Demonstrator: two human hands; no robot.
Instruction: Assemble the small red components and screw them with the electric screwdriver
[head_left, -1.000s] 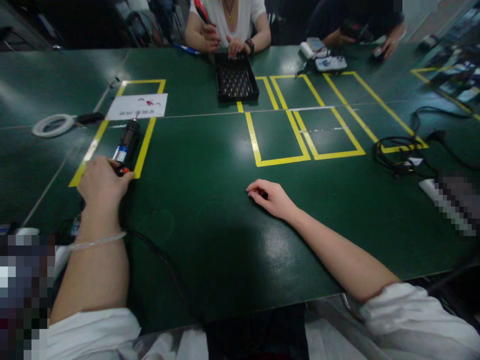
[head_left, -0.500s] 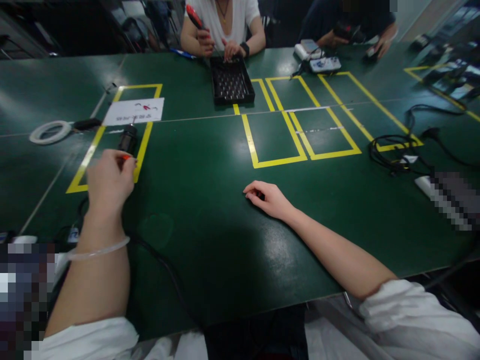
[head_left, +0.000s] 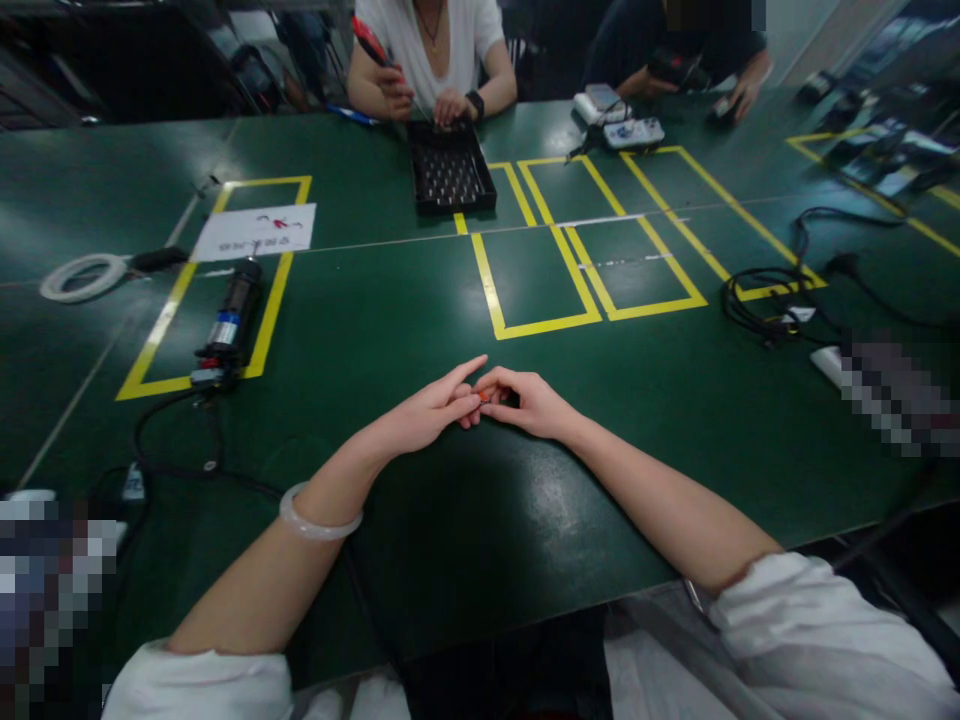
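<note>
My left hand (head_left: 431, 410) and my right hand (head_left: 531, 402) meet over the middle of the green table. Between their fingertips shows a small orange piece (head_left: 484, 399), too small to name. The left thumb presses on it from the left while that hand's index finger points outward. From the right, the curled thumb and index finger of my right hand close at the same piece; the fingers partly hide it. Off to the left, apart from both hands, lies a black cylindrical tool (head_left: 234, 305) with a cord, inside a yellow-taped rectangle.
A printed sheet (head_left: 259, 232) lies beyond the tool, and a white ring-shaped coil (head_left: 84, 277) left of it. Across the table a person holds a red-handled tool (head_left: 369, 42) over a black tray (head_left: 420, 205). Coiled black cables (head_left: 765, 300) and a power strip (head_left: 634, 133) are at right.
My left hand has left the black tool and moved right, bringing the orange piece to my right hand. The right hand has stayed in nearly the same place on the table.
</note>
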